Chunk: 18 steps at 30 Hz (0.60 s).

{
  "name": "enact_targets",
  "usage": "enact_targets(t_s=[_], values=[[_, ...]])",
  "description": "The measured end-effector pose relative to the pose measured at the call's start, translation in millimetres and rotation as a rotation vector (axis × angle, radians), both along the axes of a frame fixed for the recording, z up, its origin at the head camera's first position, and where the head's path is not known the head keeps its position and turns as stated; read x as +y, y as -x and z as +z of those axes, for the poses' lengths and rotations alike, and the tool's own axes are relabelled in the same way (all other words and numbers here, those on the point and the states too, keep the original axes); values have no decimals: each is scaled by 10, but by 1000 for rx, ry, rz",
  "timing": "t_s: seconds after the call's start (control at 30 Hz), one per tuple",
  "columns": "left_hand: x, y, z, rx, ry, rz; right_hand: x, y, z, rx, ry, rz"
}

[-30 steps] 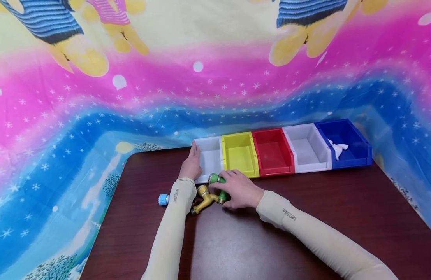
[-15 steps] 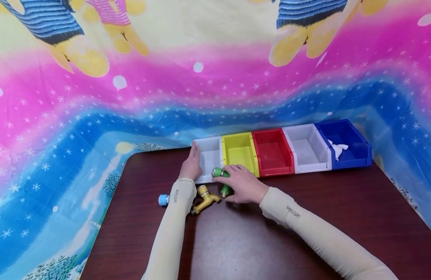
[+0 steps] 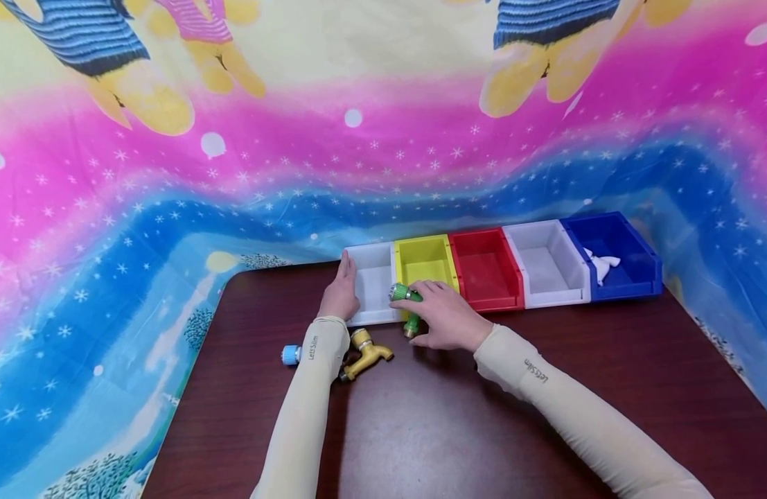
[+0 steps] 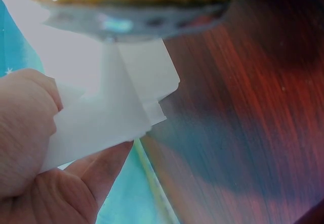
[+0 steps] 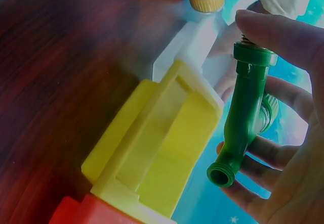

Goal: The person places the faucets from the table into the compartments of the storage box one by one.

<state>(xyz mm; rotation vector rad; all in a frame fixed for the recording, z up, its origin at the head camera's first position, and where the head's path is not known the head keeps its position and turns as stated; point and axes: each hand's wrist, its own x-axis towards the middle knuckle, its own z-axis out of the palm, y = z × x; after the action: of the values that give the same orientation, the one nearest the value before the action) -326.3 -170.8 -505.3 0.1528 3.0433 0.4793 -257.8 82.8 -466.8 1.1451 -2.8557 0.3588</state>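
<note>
My right hand (image 3: 448, 315) holds a green faucet (image 5: 245, 102), thumb at its threaded end and fingers behind its body. In the head view the faucet is over the front of the yellow bin (image 3: 425, 267), its ribbed knob pointing left. My left hand (image 3: 341, 298) grips the side wall of the leftmost white bin (image 4: 111, 113), thumb and fingers on either side of the wall. A yellow faucet (image 3: 367, 355) lies on the table beside the left sleeve. A blue faucet knob (image 3: 291, 355) shows past that sleeve, the rest hidden under the forearm.
To the right of the yellow bin stand a red bin (image 3: 485, 270), another white bin (image 3: 542, 267) and a blue bin (image 3: 626, 260) in one row. White pieces (image 3: 603, 267) lie in the blue bin. A patterned cloth (image 3: 383, 152) hangs behind the dark table (image 3: 458, 430).
My right hand has lifted the green faucet away from the yellow one, moving it right and farther back, to the yellow bin's front. The left hand has stayed in place.
</note>
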Motion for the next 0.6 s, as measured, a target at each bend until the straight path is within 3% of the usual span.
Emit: enact_targets(t_s=[0.6], values=[[-14,-6,7,-17,-9,-7,340,98,135,-23,68,-131]])
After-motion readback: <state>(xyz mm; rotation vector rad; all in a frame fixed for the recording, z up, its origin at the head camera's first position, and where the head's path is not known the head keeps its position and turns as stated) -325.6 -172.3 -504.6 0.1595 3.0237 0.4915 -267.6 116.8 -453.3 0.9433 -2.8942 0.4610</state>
